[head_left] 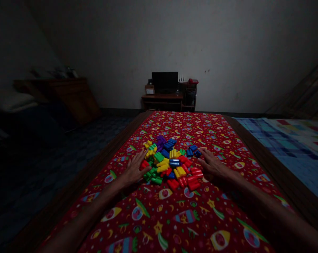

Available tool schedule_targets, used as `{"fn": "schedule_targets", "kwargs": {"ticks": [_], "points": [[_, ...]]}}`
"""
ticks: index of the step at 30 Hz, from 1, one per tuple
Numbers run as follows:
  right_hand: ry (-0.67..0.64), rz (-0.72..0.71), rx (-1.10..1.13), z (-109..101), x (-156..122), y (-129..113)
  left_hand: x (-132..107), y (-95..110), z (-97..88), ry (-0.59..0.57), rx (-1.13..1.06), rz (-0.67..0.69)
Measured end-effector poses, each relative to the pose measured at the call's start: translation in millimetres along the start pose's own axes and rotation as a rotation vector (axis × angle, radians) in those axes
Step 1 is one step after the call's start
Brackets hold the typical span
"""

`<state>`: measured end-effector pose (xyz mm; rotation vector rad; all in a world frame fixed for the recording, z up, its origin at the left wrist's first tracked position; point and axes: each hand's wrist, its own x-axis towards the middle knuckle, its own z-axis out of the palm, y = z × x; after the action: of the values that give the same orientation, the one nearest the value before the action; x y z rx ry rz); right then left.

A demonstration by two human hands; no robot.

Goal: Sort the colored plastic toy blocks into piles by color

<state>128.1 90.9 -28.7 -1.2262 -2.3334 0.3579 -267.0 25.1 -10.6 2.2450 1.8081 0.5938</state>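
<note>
A loose heap of plastic toy building blocks (163, 165) in red, yellow, green, blue and purple lies on a red cloth (175, 214) printed with rockets and stars. My left hand (135, 167) rests against the heap's left edge, fingers apart, beside yellow, red and green blocks. On the opposite side my right hand (211, 163) is spread, its fingertips close to the blue blocks (193, 150) and the red blocks (196, 172). Neither hand grips a block. Some blocks are partly hidden under others.
Brown table edges show along both sides of the cloth. Beyond the far end stands a low desk with a dark monitor (165, 82). A wooden cabinet (69, 98) is at the left. To the right lies a surface covered with a blue checked cloth (275, 140).
</note>
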Motion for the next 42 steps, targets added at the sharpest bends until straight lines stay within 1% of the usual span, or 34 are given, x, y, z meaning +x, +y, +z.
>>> {"fn": "schedule_targets", "kwargs": {"ticks": [2, 5, 7, 9, 11, 12, 14, 15, 17, 19, 21, 22, 24, 25, 26, 27, 28, 30, 33, 36, 38, 42], "points": [[-0.039, -0.04, 0.019, 19, -7, -12, -13, 4, 10.0, -0.04, 0.019, 0.014], [-0.063, -0.06, 0.089, 48, -1, -53, -21, 20, 22.4, -0.023, 0.012, 0.119], [-0.063, -0.051, 0.177, 62, 13, -84, -21, 33, 28.4, 0.024, 0.014, 0.17], [-0.033, -0.032, 0.259, 72, 32, -111, -18, 45, 31.6, 0.081, 0.036, 0.192], [-0.036, -0.033, 0.332, 75, 51, -130, -12, 50, 30.5, 0.134, 0.081, 0.179], [-0.051, -0.041, 0.363, 74, 59, -135, -8, 50, 28.1, 0.152, 0.107, 0.161], [-0.067, -0.06, 0.404, 66, 71, -137, -3, 43, 20.1, 0.183, 0.156, 0.114], [-0.054, -0.069, 0.406, 59, 74, -133, -2, 39, 15.1, 0.203, 0.176, 0.098], [0.032, -0.075, 0.371, 43, 76, -113, -4, 33, 5.4, 0.246, 0.213, 0.116], [0.152, -0.037, 0.294, 27, 74, -82, -13, 36, -0.2, 0.257, 0.257, 0.212], [0.216, 0.08, 0.202, 18, 72, -49, -24, 53, 1.4, 0.211, 0.3, 0.369], [0.215, 0.141, 0.164, 17, 71, -36, -29, 65, 4.8, 0.174, 0.316, 0.461], [0.194, 0.215, 0.105, 23, 73, -19, -34, 93, 15.3, 0.071, 0.33, 0.634], [0.183, 0.216, 0.088, 29, 75, -16, -33, 105, 21.1, 0.022, 0.327, 0.706], [0.174, 0.197, 0.079, 36, 79, -17, -31, 116, 26.6, 0.0, 0.325, 0.749], [0.169, 0.168, 0.077, 43, 84, -21, -27, 123, 31.3, -0.003, 0.326, 0.762], [0.167, 0.138, 0.083, 51, 90, -27, -22, 128, 34.6, 0.004, 0.332, 0.754], [0.162, 0.086, 0.112, 63, 106, -42, -11, 127, 37.1, 0.038, 0.355, 0.702], [0.133, -0.004, 0.18, 75, 129, -67, 2, 111, 32.6, 0.076, 0.383, 0.636], [0.076, -0.087, 0.257, 83, 147, -89, 7, 90, 25.2, 0.082, 0.388, 0.597], [0.054, -0.082, 0.298, 86, 154, -101, 6, 78, 21.3, 0.074, 0.39, 0.596], [0.06, -0.006, 0.395, 88, 164, -117, 3, 62, 15.4, 0.084, 0.408, 0.618]]}}
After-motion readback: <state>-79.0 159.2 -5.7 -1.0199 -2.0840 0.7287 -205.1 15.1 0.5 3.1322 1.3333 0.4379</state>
